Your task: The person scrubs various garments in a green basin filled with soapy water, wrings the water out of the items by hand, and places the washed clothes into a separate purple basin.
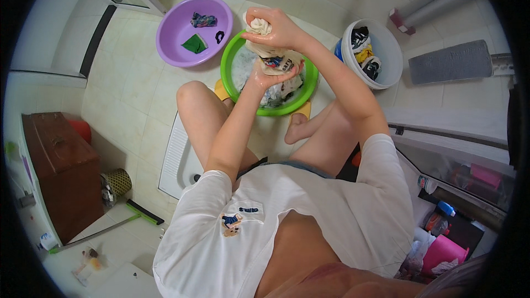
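A wet cream cloth garment (274, 53) with a dark and coloured print is bunched and twisted above a green basin (226, 72). My right hand (279, 32) is wrapped round its upper end, and a gathered knot of fabric pokes out between thumb and fingers. Just below, my left hand (265, 77) grips the lower part of the same garment. Wet skin glistens on both hands. Under them, the basin holds sudsy water and soaked laundry (276, 96), partly hidden by my left hand and forearm.
Left of the green basin is a purple basin (165, 49) with a green cloth (194, 43) and small dark pieces. A white bucket (393, 72) with clothes stands at right. My feet, in yellow slippers (301, 109), flank the basin. A squat toilet (175, 157) lies left of my legs.
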`<control>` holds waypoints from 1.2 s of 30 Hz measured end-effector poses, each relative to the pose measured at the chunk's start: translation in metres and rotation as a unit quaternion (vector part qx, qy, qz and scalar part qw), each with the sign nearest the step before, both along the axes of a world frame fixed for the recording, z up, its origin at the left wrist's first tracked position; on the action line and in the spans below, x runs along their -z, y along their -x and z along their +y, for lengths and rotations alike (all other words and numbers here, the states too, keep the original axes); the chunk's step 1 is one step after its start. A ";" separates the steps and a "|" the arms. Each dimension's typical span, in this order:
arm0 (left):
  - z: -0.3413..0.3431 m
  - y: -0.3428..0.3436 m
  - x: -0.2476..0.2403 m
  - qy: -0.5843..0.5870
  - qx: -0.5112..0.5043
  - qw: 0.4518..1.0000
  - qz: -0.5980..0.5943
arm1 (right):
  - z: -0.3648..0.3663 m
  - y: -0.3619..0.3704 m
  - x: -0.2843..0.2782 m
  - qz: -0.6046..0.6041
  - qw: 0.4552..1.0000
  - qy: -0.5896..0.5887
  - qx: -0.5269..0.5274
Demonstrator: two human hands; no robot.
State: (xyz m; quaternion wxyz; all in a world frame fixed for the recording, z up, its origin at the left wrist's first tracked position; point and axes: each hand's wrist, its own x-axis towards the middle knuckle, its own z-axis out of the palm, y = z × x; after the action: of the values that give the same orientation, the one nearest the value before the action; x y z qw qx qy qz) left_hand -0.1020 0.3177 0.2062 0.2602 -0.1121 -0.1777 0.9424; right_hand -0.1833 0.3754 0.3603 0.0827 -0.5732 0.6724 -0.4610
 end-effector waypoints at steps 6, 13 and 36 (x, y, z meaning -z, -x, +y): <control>-0.027 0.014 -0.029 0.311 -0.151 0.934 -0.090 | 0.018 0.004 0.011 -0.069 0.988 0.080 0.112; -0.051 0.046 -0.049 0.681 -0.322 0.646 -0.123 | 0.036 0.047 0.106 -0.307 0.862 0.219 0.339; -0.001 0.034 -0.065 0.923 -0.078 0.217 0.307 | 0.051 0.043 0.206 -0.774 0.580 -0.205 0.151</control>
State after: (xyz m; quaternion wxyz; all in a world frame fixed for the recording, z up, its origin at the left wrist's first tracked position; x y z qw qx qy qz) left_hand -0.1361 0.3169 0.2717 -0.0656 0.0388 0.9028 0.4233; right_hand -0.2262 0.4259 0.1543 0.6161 0.1430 0.5074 -0.5853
